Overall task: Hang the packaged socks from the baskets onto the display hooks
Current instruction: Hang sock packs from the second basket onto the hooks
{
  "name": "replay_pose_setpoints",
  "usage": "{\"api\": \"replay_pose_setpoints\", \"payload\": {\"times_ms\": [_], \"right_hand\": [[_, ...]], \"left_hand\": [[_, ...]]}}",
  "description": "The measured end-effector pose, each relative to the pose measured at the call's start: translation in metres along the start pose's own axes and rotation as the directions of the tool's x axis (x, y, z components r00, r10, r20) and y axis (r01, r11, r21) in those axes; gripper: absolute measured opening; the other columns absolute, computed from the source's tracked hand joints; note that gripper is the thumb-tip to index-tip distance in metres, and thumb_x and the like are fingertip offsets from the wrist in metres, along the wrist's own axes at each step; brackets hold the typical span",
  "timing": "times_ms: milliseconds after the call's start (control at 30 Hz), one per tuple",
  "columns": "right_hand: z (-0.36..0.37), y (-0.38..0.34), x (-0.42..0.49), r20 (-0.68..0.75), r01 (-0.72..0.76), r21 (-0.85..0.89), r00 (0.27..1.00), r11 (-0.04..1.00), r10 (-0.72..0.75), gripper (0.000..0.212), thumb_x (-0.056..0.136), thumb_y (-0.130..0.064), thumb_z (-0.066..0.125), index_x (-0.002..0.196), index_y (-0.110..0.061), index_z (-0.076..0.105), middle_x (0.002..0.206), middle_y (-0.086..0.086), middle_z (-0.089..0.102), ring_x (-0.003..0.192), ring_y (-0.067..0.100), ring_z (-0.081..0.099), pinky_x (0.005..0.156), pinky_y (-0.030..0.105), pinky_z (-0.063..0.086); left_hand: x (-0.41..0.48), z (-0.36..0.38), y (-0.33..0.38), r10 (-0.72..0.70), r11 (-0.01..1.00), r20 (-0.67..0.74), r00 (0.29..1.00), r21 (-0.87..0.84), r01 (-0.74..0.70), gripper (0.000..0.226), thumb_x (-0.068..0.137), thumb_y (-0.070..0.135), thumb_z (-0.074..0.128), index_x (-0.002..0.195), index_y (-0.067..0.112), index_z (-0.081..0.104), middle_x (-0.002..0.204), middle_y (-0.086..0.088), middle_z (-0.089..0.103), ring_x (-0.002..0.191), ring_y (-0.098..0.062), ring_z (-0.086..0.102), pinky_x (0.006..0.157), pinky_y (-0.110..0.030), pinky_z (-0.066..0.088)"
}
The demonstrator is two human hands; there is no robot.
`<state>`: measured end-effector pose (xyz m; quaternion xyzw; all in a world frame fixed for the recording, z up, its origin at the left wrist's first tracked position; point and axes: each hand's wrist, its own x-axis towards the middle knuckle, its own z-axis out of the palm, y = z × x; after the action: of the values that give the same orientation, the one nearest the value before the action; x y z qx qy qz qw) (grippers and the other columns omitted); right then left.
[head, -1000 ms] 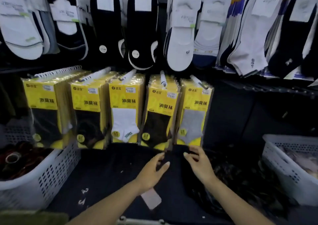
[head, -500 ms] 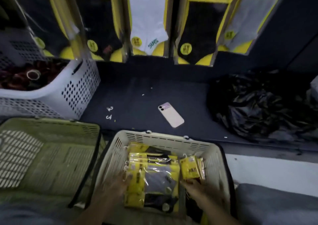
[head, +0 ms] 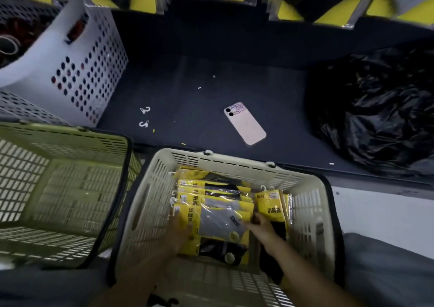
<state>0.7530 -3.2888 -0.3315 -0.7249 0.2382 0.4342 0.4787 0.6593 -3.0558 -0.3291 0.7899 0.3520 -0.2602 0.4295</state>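
Observation:
A cream basket (head: 234,160) in front of me holds a stack of yellow packaged socks (head: 211,194), and the top pack (head: 220,220) shows a grey sock. More yellow packs (head: 270,204) stand upright at the basket's right side. My left hand (head: 179,232) lies on the top pack's left edge, blurred. My right hand (head: 261,225) pinches that pack's right edge, thumb on top. Bottoms of hung yellow packs (head: 303,1) show along the top of the view; the hooks are out of view.
An olive basket (head: 70,140) stands to the left with nothing inside. A white perforated basket (head: 89,72) sits at the back left. On the dark shelf (head: 199,67) lie a pink phone (head: 245,123) and two small white hooks (head: 144,116). A black plastic bag (head: 375,109) is at the right.
My view dropped from the display to the baskets. Both hands left the hung packs, reached down into the cream basket and now sit on the top sock pack.

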Motion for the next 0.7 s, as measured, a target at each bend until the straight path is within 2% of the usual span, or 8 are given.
{"api": "replay_pose_setpoints", "payload": {"times_ms": [133, 200, 300, 400, 533, 600, 633, 700], "right_hand": [[0.008, -0.003, -0.013, 0.084, 0.081, 0.01, 0.993, 0.997, -0.082, 0.053, 0.075, -0.022, 0.08, 0.123, -0.012, 0.06, 0.116, 0.006, 0.068, 0.101, 0.017, 0.064, 0.078, 0.026, 0.052], [0.015, -0.012, -0.026, 0.135, 0.128, 0.002, 0.983, 0.992, -0.127, 0.051, 0.073, -0.023, 0.081, 0.12, -0.016, 0.061, 0.112, 0.002, 0.069, 0.101, 0.015, 0.065, 0.082, 0.027, 0.051], [0.017, -0.033, -0.046, 0.2, 0.201, -0.077, 0.963, 0.977, -0.182, 0.038, 0.077, -0.024, 0.078, 0.111, -0.021, 0.062, 0.117, 0.004, 0.068, 0.099, 0.011, 0.064, 0.081, 0.022, 0.051], [-0.003, -0.064, -0.077, 0.178, 0.24, -0.147, 0.961, 0.96, -0.213, 0.043, 0.076, -0.028, 0.079, 0.113, -0.014, 0.062, 0.112, 0.004, 0.068, 0.103, 0.016, 0.065, 0.09, 0.032, 0.051], [-0.054, -0.119, -0.143, 0.122, 0.395, -0.133, 0.917, 0.909, -0.38, 0.015, 0.074, -0.022, 0.081, 0.086, -0.022, 0.072, 0.085, -0.009, 0.075, 0.079, 0.003, 0.07, 0.066, 0.013, 0.049], [-0.08, -0.143, -0.18, 0.079, 0.453, -0.085, 0.891, 0.887, -0.447, 0.014, 0.074, -0.023, 0.08, 0.086, -0.021, 0.073, 0.085, -0.01, 0.076, 0.08, 0.003, 0.071, 0.061, 0.009, 0.048], [-0.092, -0.153, -0.198, 0.071, 0.48, -0.057, 0.876, 0.875, -0.477, 0.019, 0.075, -0.024, 0.079, 0.093, -0.019, 0.073, 0.089, -0.006, 0.076, 0.084, 0.006, 0.071, 0.063, 0.01, 0.049], [-0.111, -0.167, -0.229, 0.058, 0.518, 0.033, 0.853, 0.855, -0.519, 0.033, 0.073, -0.025, 0.077, 0.103, -0.014, 0.071, 0.096, -0.001, 0.076, 0.085, 0.012, 0.072, 0.061, 0.016, 0.052]], "left_hand": [[-0.003, -0.002, 0.004, 0.066, 0.989, -0.016, 0.998, -0.13, -0.067, 0.068, 0.097, 0.016, 0.05, 0.15, 0.007, 0.008, 0.158, -0.014, 0.008, 0.145, -0.028, 0.015, 0.113, -0.036, 0.02], [-0.008, -0.007, 0.009, 0.043, 0.977, -0.033, 0.999, -0.207, -0.049, 0.06, 0.098, 0.014, 0.049, 0.149, 0.007, 0.017, 0.156, -0.014, 0.02, 0.141, -0.03, 0.025, 0.109, -0.036, 0.027], [-0.018, -0.013, 0.016, 0.055, 0.963, 0.044, 0.998, -0.268, -0.041, 0.055, 0.098, 0.02, 0.051, 0.146, 0.012, 0.026, 0.149, -0.014, 0.036, 0.132, -0.029, 0.039, 0.106, -0.038, 0.036], [-0.035, -0.016, 0.035, 0.057, 0.937, 0.039, 0.998, -0.348, -0.04, 0.063, 0.093, 0.026, 0.06, 0.147, 0.018, 0.028, 0.146, -0.01, 0.04, 0.126, -0.022, 0.044, 0.099, -0.033, 0.041], [-0.061, -0.024, 0.09, 0.141, 0.87, -0.052, 0.989, -0.471, -0.149, 0.077, 0.085, 0.028, 0.07, 0.148, 0.018, 0.026, 0.147, -0.003, 0.037, 0.136, -0.021, 0.037, 0.1, -0.03, 0.039], [-0.076, -0.035, 0.121, 0.234, 0.811, -0.137, 0.962, -0.519, -0.271, 0.07, 0.081, 0.029, 0.074, 0.138, 0.022, 0.036, 0.138, 0.003, 0.045, 0.129, -0.018, 0.045, 0.096, -0.029, 0.04], [-0.086, -0.043, 0.139, 0.262, 0.783, -0.18, 0.948, -0.534, -0.318, 0.075, 0.078, 0.032, 0.076, 0.139, 0.025, 0.034, 0.135, 0.007, 0.043, 0.128, -0.015, 0.044, 0.097, -0.027, 0.038], [-0.106, -0.062, 0.169, 0.254, 0.744, -0.241, 0.937, -0.57, -0.348, 0.099, 0.071, 0.045, 0.078, 0.148, 0.027, 0.02, 0.146, 0.005, 0.034, 0.137, -0.017, 0.033, 0.107, -0.033, 0.033]]}}
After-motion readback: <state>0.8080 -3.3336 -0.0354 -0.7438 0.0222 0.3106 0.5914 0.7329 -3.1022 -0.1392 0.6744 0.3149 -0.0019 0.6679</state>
